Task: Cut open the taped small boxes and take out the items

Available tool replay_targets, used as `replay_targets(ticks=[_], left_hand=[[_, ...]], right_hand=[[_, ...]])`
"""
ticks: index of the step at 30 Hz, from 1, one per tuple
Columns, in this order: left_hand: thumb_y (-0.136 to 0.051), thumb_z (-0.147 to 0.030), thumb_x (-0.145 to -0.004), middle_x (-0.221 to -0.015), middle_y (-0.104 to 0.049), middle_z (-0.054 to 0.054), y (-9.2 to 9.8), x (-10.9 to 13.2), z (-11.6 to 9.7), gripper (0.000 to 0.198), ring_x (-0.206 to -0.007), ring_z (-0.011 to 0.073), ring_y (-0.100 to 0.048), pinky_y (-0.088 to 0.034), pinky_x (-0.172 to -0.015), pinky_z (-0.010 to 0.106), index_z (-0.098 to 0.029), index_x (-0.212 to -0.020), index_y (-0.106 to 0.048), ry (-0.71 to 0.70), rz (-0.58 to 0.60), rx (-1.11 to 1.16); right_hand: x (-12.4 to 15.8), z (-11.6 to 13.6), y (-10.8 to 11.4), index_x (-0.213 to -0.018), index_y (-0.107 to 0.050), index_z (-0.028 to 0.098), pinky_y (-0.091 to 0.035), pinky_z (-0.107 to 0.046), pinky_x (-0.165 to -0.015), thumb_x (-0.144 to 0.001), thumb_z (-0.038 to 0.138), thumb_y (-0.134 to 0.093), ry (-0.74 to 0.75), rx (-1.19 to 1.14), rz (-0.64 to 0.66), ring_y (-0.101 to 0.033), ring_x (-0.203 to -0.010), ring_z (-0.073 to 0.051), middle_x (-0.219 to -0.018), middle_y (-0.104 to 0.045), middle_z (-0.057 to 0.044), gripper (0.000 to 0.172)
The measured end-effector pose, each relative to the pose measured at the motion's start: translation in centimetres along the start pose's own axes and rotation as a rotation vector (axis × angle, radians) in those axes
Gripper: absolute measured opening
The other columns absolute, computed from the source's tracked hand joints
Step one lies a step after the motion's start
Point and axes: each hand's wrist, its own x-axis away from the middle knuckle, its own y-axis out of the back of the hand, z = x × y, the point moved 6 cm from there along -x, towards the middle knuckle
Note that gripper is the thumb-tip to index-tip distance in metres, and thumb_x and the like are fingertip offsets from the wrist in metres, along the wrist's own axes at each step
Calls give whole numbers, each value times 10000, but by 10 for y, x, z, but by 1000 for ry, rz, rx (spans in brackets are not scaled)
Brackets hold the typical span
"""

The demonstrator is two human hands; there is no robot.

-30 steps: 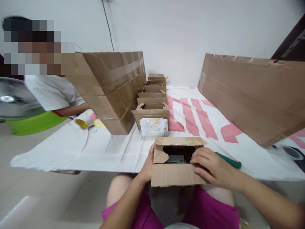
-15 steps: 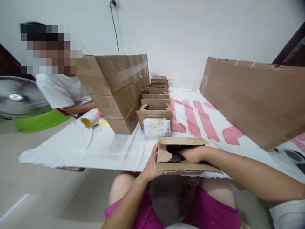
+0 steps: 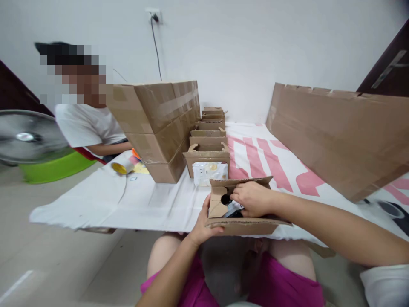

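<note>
An open cardboard box (image 3: 241, 228) sits at the near edge of the table, its flaps standing up. My left hand (image 3: 204, 224) grips the box's left end, thumb along the near side. My right hand (image 3: 252, 199) reaches in over the top with its fingers curled inward. What those fingers hold is hidden. Beside them a shiny pale packet (image 3: 234, 208) shows in the opening, with something dark around it. Just beyond the box, a white printed pouch (image 3: 210, 172) leans on the front of another open cardboard box (image 3: 207, 157).
A row of open boxes (image 3: 209, 126) runs back toward the wall. Left of it stands a stack of taped cartons (image 3: 156, 106). A tape roll (image 3: 123, 165) lies further left, near a seated person (image 3: 83, 128). A large cardboard sheet (image 3: 335, 132) stands at right.
My right hand has risen from deeper inside the box, and the pale packet now shows near its fingers. My left thumb has come over the box's near side. The view has shifted slightly.
</note>
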Motion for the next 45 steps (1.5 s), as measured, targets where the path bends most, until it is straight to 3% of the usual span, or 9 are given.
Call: replay_targets(ticks=[5,9,16,25,29,33,36,40,45], left_hand=[[-815,-580,-565,-1529,-289,173,10,-6,-7,1189,-1400,376,-301,-218,-1164,535,-230,-1496,-164,-15,-59,-91],[-828,-556,-557,-1536,-277,172,34,-18,-17,1201,-1416,369,-271,-204,-1166,527,-230,-1497,-153,-6,-111,-146],[-680,-506,-754,-1333,-491,151,70,-20,-10,767,-1278,311,-448,-313,-1101,502,-180,-1376,-371,104,-257,-310],[-606,-325,-809,-1126,-497,123,49,37,-37,451,-1124,306,-475,-374,-1005,519,-162,-1203,-461,-147,-759,-760],[-553,-255,-845,-1019,-596,89,2,31,-40,228,-1000,266,-582,-466,-918,434,-209,-1067,-558,-156,-309,-676],[-616,-289,-808,-1313,-552,149,-47,23,-21,557,-1212,321,-523,-427,-1013,504,-209,-1336,-460,9,64,-650],[-687,-291,-742,-1416,-485,156,-71,20,-12,751,-1297,367,-445,-341,-1074,578,-225,-1426,-385,48,152,-695],[-657,-203,-740,-1338,-553,138,-86,17,-10,644,-1232,350,-497,-376,-1042,572,-232,-1357,-476,52,171,-694],[-694,-263,-751,-1161,-609,122,-87,17,-61,538,-1083,309,-569,-486,-920,491,-257,-1267,-544,-148,211,-642]], right_hand=[[41,-16,63,-1119,-631,121,-479,-365,-798,-727,292,-587,-54,-43,-328,-603,-893,-253,-976,-666,-121,430],[89,-44,69,-1174,-579,161,-475,-382,-816,-804,335,-534,-216,-164,-619,-589,-931,-254,-1029,-647,-116,411],[150,-83,-27,-1106,-641,194,-520,-373,-811,-856,496,-507,-542,-806,-825,-631,-906,-246,-1001,-679,-65,414],[142,-58,-153,-1040,-651,193,-516,-432,-851,-831,547,-509,-708,-1109,-811,-640,-953,-281,-1020,-690,-85,435],[122,-37,-172,-1113,-608,196,-523,-407,-817,-823,488,-549,-693,-959,-695,-639,-901,-259,-1039,-677,-87,416],[117,-28,-175,-1184,-578,206,-508,-414,-856,-820,477,-567,-640,-871,-641,-627,-973,-276,-1115,-657,-102,454],[118,-24,-172,-1237,-561,203,-496,-427,-875,-778,553,-620,-548,-848,-588,-614,-1012,-298,-1127,-641,-119,580],[117,-18,-169,-1263,-539,185,-483,-456,-887,-652,561,-749,-518,-841,-527,-597,-1024,-322,-1109,-623,-135,748],[126,-8,-147,-1221,-521,210,-502,-438,-902,-706,374,-744,-497,-991,-589,-609,-1049,-292,-1135,-619,-109,585]])
